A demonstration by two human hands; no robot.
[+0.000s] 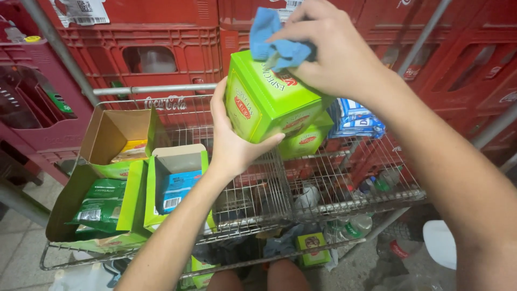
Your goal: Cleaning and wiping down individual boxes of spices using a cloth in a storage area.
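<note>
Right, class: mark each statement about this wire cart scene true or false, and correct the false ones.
1. The left hand holds a green box. True.
2. The right hand presses a red sponge on the box. False: it is a blue cloth.
3. The box is held above a wire cart. True.
4. Blue crates are stacked behind the cart. False: the crates are red.
5. An open cardboard box sits at the left of the cart. True.

I see glossy green cardboard on the box (269, 102), with a soft, fuzzy blue cloth (277, 40) at its twelve o'clock edge. At six o'clock the basket (301, 183) is bare shiny metal wire; the red crates (161, 32) behind look like hard, slightly scuffed plastic.
</note>
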